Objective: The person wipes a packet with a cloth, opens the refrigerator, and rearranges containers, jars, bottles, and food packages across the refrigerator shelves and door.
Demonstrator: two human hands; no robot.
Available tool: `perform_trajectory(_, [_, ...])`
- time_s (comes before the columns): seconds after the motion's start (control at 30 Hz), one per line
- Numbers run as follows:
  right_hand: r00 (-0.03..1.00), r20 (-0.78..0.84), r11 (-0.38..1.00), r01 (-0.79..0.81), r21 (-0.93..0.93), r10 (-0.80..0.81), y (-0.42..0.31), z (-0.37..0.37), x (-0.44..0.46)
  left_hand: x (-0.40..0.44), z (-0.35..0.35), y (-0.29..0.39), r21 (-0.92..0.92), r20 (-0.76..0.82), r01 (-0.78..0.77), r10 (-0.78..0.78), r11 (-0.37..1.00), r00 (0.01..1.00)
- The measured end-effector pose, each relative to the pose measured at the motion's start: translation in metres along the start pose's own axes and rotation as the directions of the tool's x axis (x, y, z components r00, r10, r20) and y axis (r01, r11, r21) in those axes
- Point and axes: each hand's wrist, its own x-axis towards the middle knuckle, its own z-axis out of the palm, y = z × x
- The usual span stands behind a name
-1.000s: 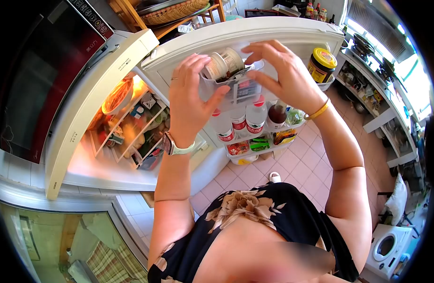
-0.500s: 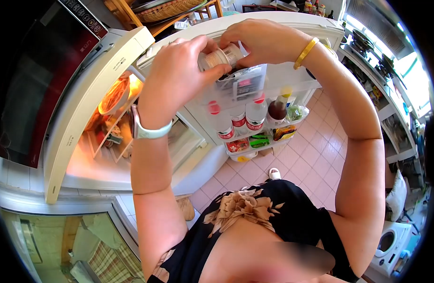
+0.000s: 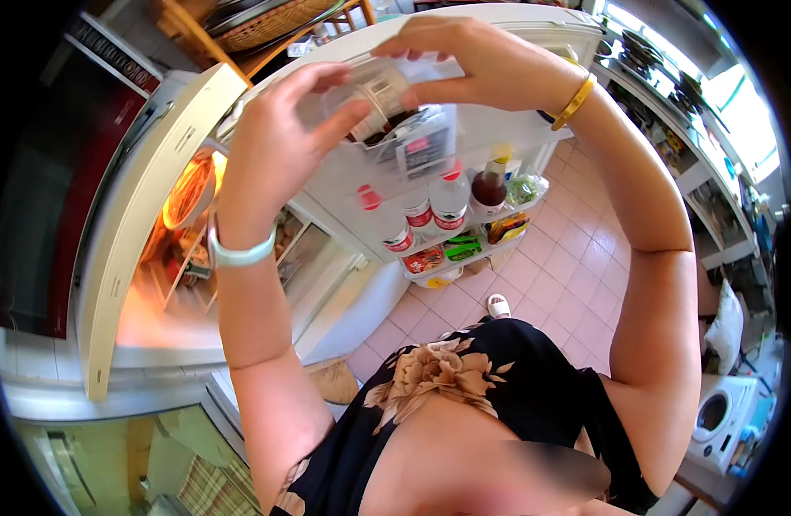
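Loosely open, left hand (image 3: 271,138) and right hand (image 3: 490,70) flank the pale, labelled cylindrical tub (image 3: 382,93), tilted at twelve o'clock in the clear plastic door bin (image 3: 385,162); a thumb knock could topple it.

Both arms reach up and forward, the left forearm (image 3: 254,305) rising fairly straight, the right elbow (image 3: 662,249) bent outward with its forearm (image 3: 632,172) angled inward. The left hand (image 3: 279,129) is open, fingers arched above a spread thumb (image 3: 342,125). The right hand (image 3: 494,73) faces it, also open, its fingers (image 3: 420,39) above its thumb (image 3: 438,90). The hands are apart.
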Motion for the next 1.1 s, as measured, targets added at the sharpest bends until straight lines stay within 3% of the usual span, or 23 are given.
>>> perform_trajectory(0.07, [0.993,-0.120,0.998,-0.030,-0.063,0.023,0.001,-0.012,-0.014,-0.014,-0.004,0.008,0.028,-0.034,-0.004,0.005,1.000,0.999])
perform_trajectory(0.1, [0.992,-0.122,0.996,-0.046,-0.072,0.037,0.002,-0.015,-0.025,-0.022,-0.006,0.013,0.072,-0.080,0.010,-0.004,0.997,0.997])
perform_trajectory(0.2, [0.967,-0.022,0.965,-0.253,-0.065,0.252,-0.006,-0.008,-0.054,-0.046,0.003,0.015,0.054,-0.026,0.014,-0.012,0.998,1.000])
perform_trajectory(0.23, [0.969,-0.079,0.970,-0.240,-0.049,0.235,-0.006,0.008,-0.062,-0.052,0.013,0.015,0.046,-0.025,0.004,-0.003,0.999,1.000])
perform_trajectory(0.3, [0.944,-0.097,0.946,-0.304,0.111,0.314,-0.012,0.031,-0.072,-0.062,0.038,0.013,-0.128,-0.105,0.129,-0.143,0.983,0.984])
perform_trajectory(0.33, [0.943,-0.101,0.945,-0.307,0.108,0.318,-0.010,0.039,-0.074,-0.065,0.042,0.010,-0.115,-0.117,0.142,-0.155,0.983,0.981])
perform_trajectory(0.4, [0.921,-0.263,0.950,-0.239,0.202,0.288,-0.008,0.048,-0.075,-0.067,0.047,0.007,-0.126,-0.154,0.120,-0.138,0.985,0.978])
perform_trajectory(0.57, [0.839,-0.495,0.971,-0.152,0.187,0.227,-0.025,0.036,-0.064,-0.061,0.049,0.016,-0.198,-0.302,0.063,-0.122,0.978,0.945])
perform_trajectory(0.63, [0.802,-0.560,0.965,-0.070,0.253,0.206,-0.036,0.030,-0.059,-0.053,0.051,0.016,-0.290,-0.519,-0.163,-0.012,0.943,0.855])
perform_trajectory(0.73, [0.828,-0.487,0.905,-0.054,0.422,0.276,-0.054,0.026,-0.070,-0.052,0.044,0.029,-0.495,-0.462,-0.211,-0.050,0.843,0.886])
perform_trajectory(0.77, [0.830,-0.478,0.899,-0.064,0.433,0.289,-0.057,0.028,-0.076,-0.055,0.044,0.031,-0.578,-0.431,-0.225,-0.059,0.785,0.901])
perform_trajectory(0.83, [0.775,-0.582,0.930,-0.021,0.368,0.248,-0.061,0.035,-0.095,-0.071,0.053,0.038,-0.576,-0.373,-0.161,-0.083,0.802,0.924])
perform_trajectory(0.9, [0.814,-0.471,0.883,-0.104,0.458,0.340,-0.066,0.043,-0.128,-0.094,0.077,0.046,-0.595,-0.303,-0.157,-0.039,0.789,0.952])
perform_trajectory(0.93, [0.827,-0.455,0.889,-0.111,0.444,0.331,-0.068,0.049,-0.147,-0.112,0.088,0.048,-0.438,-0.268,-0.125,0.003,0.890,0.963])
perform_trajectory(0.97, [0.839,-0.439,0.895,-0.116,0.431,0.320,-0.071,0.056,-0.164,-0.123,0.107,0.049,-0.563,-0.261,-0.151,-0.002,0.813,0.965])
perform_trajectory(1.07, [0.842,-0.252,0.783,-0.276,0.558,0.477,-0.080,0.079,-0.215,-0.171,0.150,0.049,-0.783,-0.058,0.039,-0.135,0.621,0.989])
perform_trajectory(1.1, [0.841,-0.164,0.737,-0.339,0.585,0.516,-0.085,0.082,-0.228,-0.184,0.161,0.049,-0.746,-0.002,0.070,-0.106,0.663,0.994])
